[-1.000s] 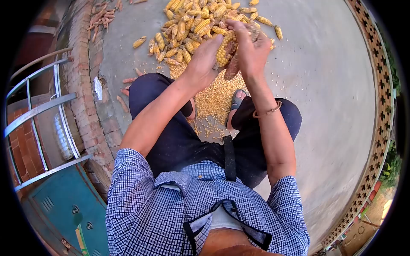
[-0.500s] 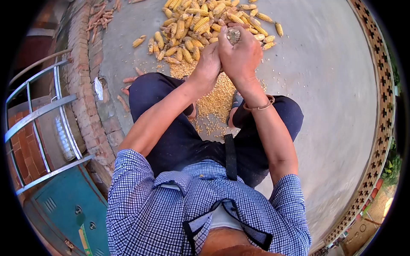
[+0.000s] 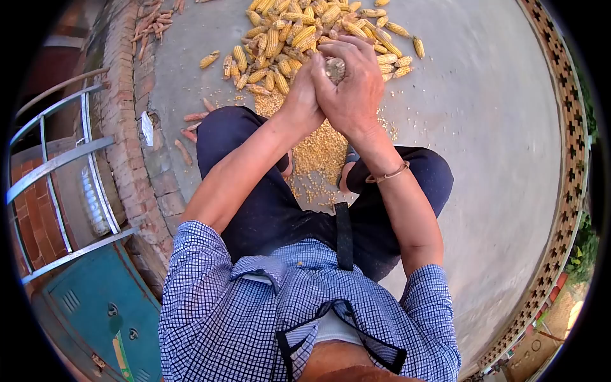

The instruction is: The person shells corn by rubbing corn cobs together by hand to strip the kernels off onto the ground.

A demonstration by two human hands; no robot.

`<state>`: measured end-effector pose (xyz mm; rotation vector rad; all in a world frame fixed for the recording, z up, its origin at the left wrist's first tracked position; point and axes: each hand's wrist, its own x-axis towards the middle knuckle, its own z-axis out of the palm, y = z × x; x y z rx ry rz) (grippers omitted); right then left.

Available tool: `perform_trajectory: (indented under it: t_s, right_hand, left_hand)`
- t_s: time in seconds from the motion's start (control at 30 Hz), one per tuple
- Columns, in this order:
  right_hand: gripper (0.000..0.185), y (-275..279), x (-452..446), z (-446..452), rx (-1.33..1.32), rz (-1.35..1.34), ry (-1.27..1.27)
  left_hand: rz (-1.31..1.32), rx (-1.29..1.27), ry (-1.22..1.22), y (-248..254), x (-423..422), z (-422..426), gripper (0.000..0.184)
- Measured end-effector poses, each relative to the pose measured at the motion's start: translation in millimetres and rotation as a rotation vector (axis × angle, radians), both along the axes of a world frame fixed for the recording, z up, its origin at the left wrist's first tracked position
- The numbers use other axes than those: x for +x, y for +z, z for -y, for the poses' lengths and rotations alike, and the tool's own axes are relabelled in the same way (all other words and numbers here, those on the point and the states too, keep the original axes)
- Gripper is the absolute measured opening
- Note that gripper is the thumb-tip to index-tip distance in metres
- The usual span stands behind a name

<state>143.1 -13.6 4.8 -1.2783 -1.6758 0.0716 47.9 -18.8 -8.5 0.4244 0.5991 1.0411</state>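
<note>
My left hand point(image 3: 301, 97) and my right hand point(image 3: 353, 89) are pressed together above the loose kernels. Between them is a corn cob point(image 3: 335, 69), of which only the greyish end shows past my right thumb; the rest is hidden by my fingers. Both hands are closed around it. Just beyond them lies a heap of yellow corn cobs point(image 3: 273, 43). Below my wrists, loose yellow kernels point(image 3: 319, 153) are spread on the ground between my feet.
Bare reddish cobs point(image 3: 150, 28) lie at the upper left, and a few more point(image 3: 183, 153) beside my left knee. A brick edging point(image 3: 132, 137), a metal frame point(image 3: 60, 162) and a teal metal panel point(image 3: 105, 305) stand on the left. A perforated brick border point(image 3: 575, 137) curves along the right.
From a second ago, my hands have closed together around the cob, whose yellow side was showing. Since half a second ago they have shifted slightly left and down.
</note>
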Motion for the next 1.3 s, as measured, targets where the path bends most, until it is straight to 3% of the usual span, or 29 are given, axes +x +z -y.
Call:
perform_trajectory:
  t_s: [0.13,0.23,0.27,0.37,0.4,0.5,0.63,0.67,0.83,0.93,1.03,1.13,1.23,1.3]
  right_hand:
    - [0.028,-3,4,-10,-0.092,0.028,-0.225]
    - [0.026,-2,10,-12,-0.124,-0.107,-0.235]
    - [0.025,0,13,-12,-0.181,-0.115,-0.243]
    - [0.026,-2,27,-22,-0.312,-0.705,0.043]
    - [0.031,-4,35,-30,-0.211,-0.759,0.122]
    - [0.035,22,52,-28,-0.335,-1.289,0.1]
    - [0.039,25,73,-26,-0.433,-1.338,0.21]
    - [0.034,24,73,-27,-0.499,-1.426,0.251]
    - [0.026,15,76,-26,-0.636,-1.356,0.372]
    - [0.028,10,74,-24,-0.644,-1.307,0.314]
    - [0.031,15,67,-15,-0.636,-1.231,0.234]
    - [0.034,18,50,-8,-0.678,-1.206,0.216]
    - [0.03,7,44,-7,-0.698,-1.119,0.207]
    - [0.028,3,43,-6,-0.666,-1.091,0.186]
  left_hand:
    - [-0.225,0.111,0.014,-2,11,4,0.033]
    - [-0.278,0.288,-0.159,-12,2,-2,0.032]
    - [-0.222,0.26,-0.103,-14,6,-2,0.031]
    - [-0.231,0.304,-0.148,-19,6,-9,0.032]
    - [-0.112,0.178,-0.15,-10,6,-6,0.032]
    - [-0.173,-0.087,-0.055,14,8,-6,0.032]
    - [-0.134,-0.041,-0.131,24,1,-7,0.03]
    - [-0.135,-0.035,-0.147,22,2,-8,0.029]
    - [-0.153,-0.024,-0.185,14,-1,-11,0.03]
    - [0.131,0.119,-0.352,-6,-14,-23,0.032]
    - [-0.051,0.078,-0.303,-2,-16,-21,0.035]
    - [-0.498,0.292,-0.052,3,-3,-9,0.035]
    - [-0.579,0.526,-0.05,-2,-3,-11,0.035]
    - [-0.635,0.476,-0.088,-8,-3,-11,0.035]
